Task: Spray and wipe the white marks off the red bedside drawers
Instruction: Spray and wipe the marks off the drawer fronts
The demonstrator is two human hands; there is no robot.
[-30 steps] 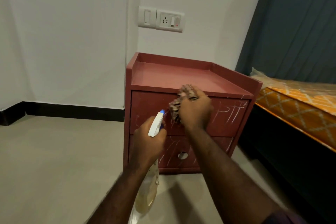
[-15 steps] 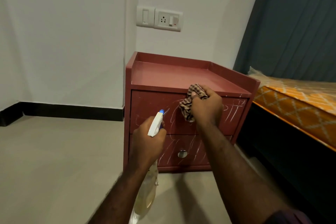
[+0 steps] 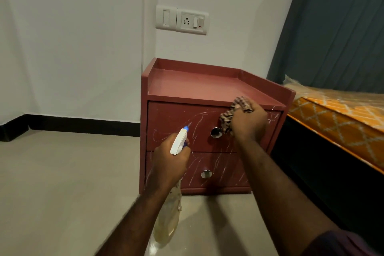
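Note:
The red bedside drawers (image 3: 207,93) stand against the white wall, both drawer fronts streaked with white marks. My right hand (image 3: 249,120) grips a bunched checked cloth (image 3: 228,119) and presses it on the right part of the top drawer front, just right of its round metal knob (image 3: 216,132). My left hand (image 3: 170,162) holds a spray bottle (image 3: 179,141) by its white trigger head, the blue nozzle pointing at the left half of the top drawer. The bottle's clear body hangs below my wrist. The lower drawer's knob (image 3: 206,174) shows between my arms.
A bed with an orange patterned mattress (image 3: 340,122) and a dark upholstered headboard (image 3: 336,33) stands close on the right. A switch and socket plate (image 3: 182,19) sits on the wall above the drawers. Grey floor (image 3: 62,183) spreads to the left and front.
My right hand has wiped the cloth rightward along the top drawer front, uncovering its knob. My left hand and the spray bottle have stayed put.

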